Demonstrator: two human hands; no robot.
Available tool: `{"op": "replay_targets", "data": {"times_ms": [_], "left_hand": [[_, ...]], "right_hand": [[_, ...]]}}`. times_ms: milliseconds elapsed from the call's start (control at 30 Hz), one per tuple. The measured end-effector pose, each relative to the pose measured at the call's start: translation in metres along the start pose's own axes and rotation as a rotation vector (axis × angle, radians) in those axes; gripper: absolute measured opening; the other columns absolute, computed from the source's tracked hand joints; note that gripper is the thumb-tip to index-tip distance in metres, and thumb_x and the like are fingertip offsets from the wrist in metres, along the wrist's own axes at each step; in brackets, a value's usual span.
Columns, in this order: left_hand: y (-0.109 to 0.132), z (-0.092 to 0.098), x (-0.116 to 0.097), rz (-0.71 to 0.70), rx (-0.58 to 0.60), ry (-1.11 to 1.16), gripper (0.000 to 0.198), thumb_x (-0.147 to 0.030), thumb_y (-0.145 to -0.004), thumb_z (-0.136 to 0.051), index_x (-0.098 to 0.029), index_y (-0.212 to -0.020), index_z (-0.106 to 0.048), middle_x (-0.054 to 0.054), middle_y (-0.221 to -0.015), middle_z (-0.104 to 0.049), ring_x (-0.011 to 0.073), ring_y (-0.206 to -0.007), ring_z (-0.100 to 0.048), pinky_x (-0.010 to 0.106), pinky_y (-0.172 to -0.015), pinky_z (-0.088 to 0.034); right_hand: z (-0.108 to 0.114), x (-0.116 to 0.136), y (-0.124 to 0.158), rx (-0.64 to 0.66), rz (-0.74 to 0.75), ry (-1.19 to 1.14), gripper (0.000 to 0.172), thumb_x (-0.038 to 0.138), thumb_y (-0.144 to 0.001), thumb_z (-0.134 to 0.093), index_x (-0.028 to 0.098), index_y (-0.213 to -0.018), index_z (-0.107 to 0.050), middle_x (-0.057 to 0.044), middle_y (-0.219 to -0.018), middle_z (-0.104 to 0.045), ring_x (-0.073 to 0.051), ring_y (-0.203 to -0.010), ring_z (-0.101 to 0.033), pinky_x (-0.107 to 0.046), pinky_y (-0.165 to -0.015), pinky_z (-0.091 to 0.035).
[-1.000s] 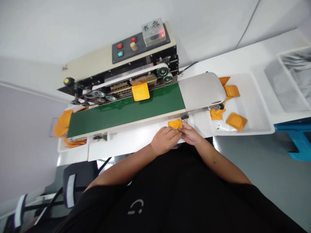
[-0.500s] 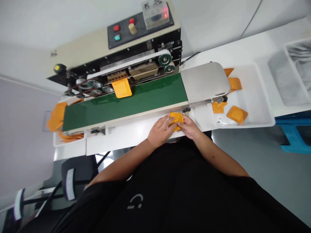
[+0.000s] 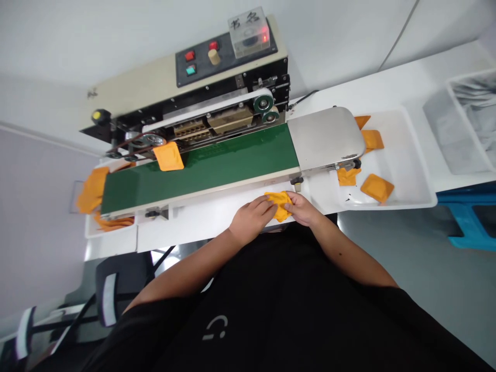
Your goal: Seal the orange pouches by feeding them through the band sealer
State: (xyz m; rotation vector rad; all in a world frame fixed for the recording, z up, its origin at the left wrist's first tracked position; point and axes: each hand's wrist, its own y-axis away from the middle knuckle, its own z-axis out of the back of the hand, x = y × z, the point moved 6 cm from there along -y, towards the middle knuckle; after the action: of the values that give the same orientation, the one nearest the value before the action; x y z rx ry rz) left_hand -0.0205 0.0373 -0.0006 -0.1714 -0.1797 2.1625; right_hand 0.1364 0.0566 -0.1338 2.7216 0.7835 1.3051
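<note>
Between my two hands is a small orange pouch (image 3: 279, 205), held in front of the green belt's near edge. My left hand (image 3: 253, 217) grips its left side with the fingers bent over it. On the right side, my right hand (image 3: 303, 208) pinches the pouch between thumb and fingers. Another orange pouch (image 3: 169, 156) hangs from the rollers of the band sealing machine (image 3: 217, 82), lying partly over its green conveyor belt (image 3: 240, 157).
A white tray (image 3: 420, 165) with several orange pouches stands right of the metal end plate (image 3: 325, 135). More pouches (image 3: 93, 191) pile at the belt's left end. A clear bin (image 3: 445, 129) stands far right, a blue stool (image 3: 470, 227) below. Black chairs (image 3: 124, 279) are lower left.
The pouch in the machine has travelled left along the belt. My hands have shifted slightly, and the pouch they hold looks more crumpled and turned.
</note>
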Motion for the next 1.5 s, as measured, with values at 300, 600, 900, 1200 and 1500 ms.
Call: {"op": "replay_targets", "data": {"times_ms": [300,600,900,1200,1500], "left_hand": [[-0.009,0.066,0.0,-0.124,-0.239,0.059,0.026,-0.013,-0.108,-0.062,-0.02,-0.13,-0.074,0.01,-0.114,-0.087,0.0265,-0.105,-0.085,0.039,-0.088,-0.073],[-0.091,0.1,0.066,-0.013,-0.417,0.094,0.021,-0.024,-0.112,-0.056,-0.026,-0.116,-0.077,0.009,-0.12,-0.085,0.0252,-0.116,-0.08,0.045,-0.102,-0.066],[-0.149,0.081,0.112,0.063,-0.4,-0.11,0.033,-0.036,-0.118,-0.041,-0.026,-0.109,-0.071,0.008,-0.101,-0.071,0.0239,-0.101,-0.069,0.043,-0.089,-0.056],[-0.163,0.073,0.129,0.106,-0.332,-0.139,0.025,-0.029,-0.115,-0.044,-0.024,-0.119,-0.068,0.01,-0.107,-0.068,0.0287,-0.111,-0.067,0.044,-0.091,-0.055],[-0.158,0.071,0.142,0.186,-0.278,-0.188,0.017,-0.032,-0.113,-0.052,-0.023,-0.119,-0.066,0.012,-0.11,-0.068,0.0333,-0.116,-0.063,0.049,-0.1,-0.05]], "right_hand": [[0.002,0.0,0.001,-0.012,-0.048,-0.022,0.058,0.063,-0.076,-0.101,0.018,-0.098,-0.071,-0.002,-0.089,-0.074,-0.014,-0.074,-0.07,-0.024,-0.07,-0.059],[0.001,0.0,0.0,-0.005,-0.088,-0.082,0.054,0.056,-0.076,-0.103,0.019,-0.097,-0.07,-0.005,-0.092,-0.077,-0.017,-0.08,-0.074,-0.028,-0.076,-0.062],[-0.003,0.003,-0.001,0.028,-0.089,-0.115,0.055,0.057,-0.075,-0.104,0.018,-0.094,-0.07,-0.004,-0.089,-0.075,-0.015,-0.075,-0.07,-0.025,-0.072,-0.059],[-0.004,0.006,-0.001,0.047,-0.104,-0.125,0.055,0.058,-0.076,-0.103,0.017,-0.095,-0.071,-0.004,-0.09,-0.075,-0.015,-0.076,-0.069,-0.025,-0.073,-0.058],[-0.003,0.004,-0.002,0.063,-0.092,-0.129,0.052,0.055,-0.081,-0.1,0.017,-0.096,-0.069,-0.004,-0.09,-0.074,-0.015,-0.076,-0.068,-0.025,-0.072,-0.057]]}}
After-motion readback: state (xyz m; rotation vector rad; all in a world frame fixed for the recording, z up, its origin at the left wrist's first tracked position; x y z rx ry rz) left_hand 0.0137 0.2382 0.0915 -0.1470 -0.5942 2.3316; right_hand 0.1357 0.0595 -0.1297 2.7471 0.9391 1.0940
